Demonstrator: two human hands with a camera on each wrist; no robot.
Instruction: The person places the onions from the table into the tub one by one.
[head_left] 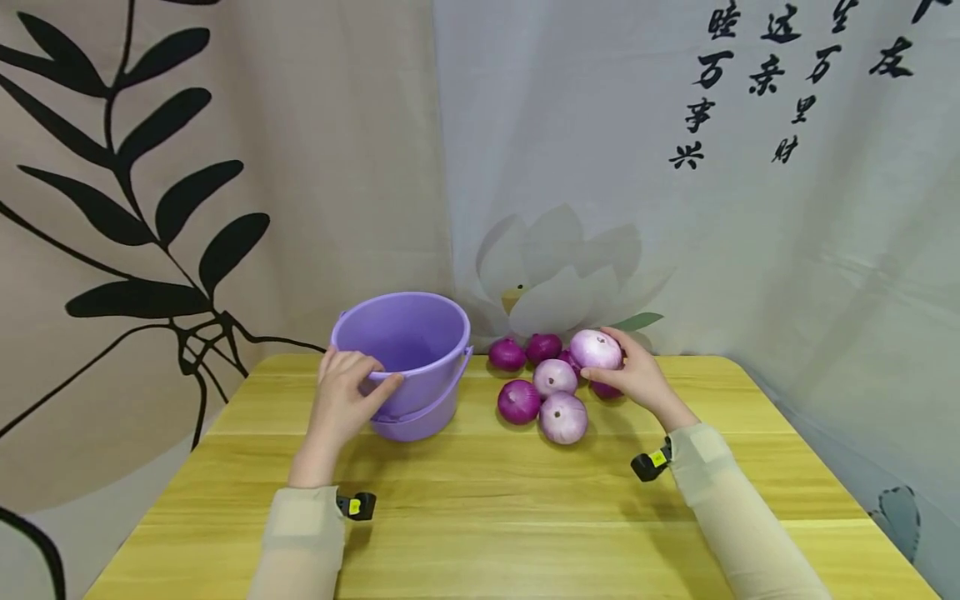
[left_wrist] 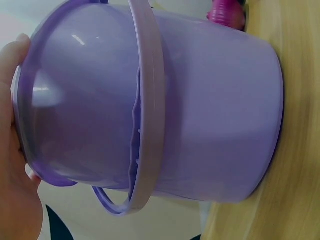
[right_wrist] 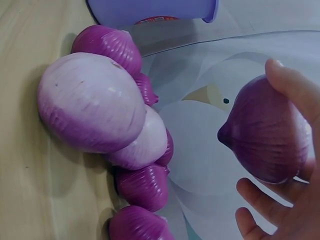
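Observation:
A purple plastic bucket [head_left: 431, 392] stands upright on the table, its handle hanging down against the outer wall. My left hand [head_left: 345, 390] grips the near left part of its rim. In the left wrist view the bucket [left_wrist: 220, 110] fills most of the picture, with the hand [left_wrist: 17, 205] at its rim. To the right, my right hand [head_left: 639, 377] holds a pale purple onion [head_left: 596, 348] between thumb and fingers. The right wrist view shows this onion [right_wrist: 265, 132] raised off the table, its pointed end facing away from the palm.
Several red onions lie in a group on the wooden table [head_left: 465, 517], among them a pale one [head_left: 563, 417] at the front and a darker one [head_left: 518, 402] beside it. A printed curtain [head_left: 360, 167] hangs behind the table's back edge.

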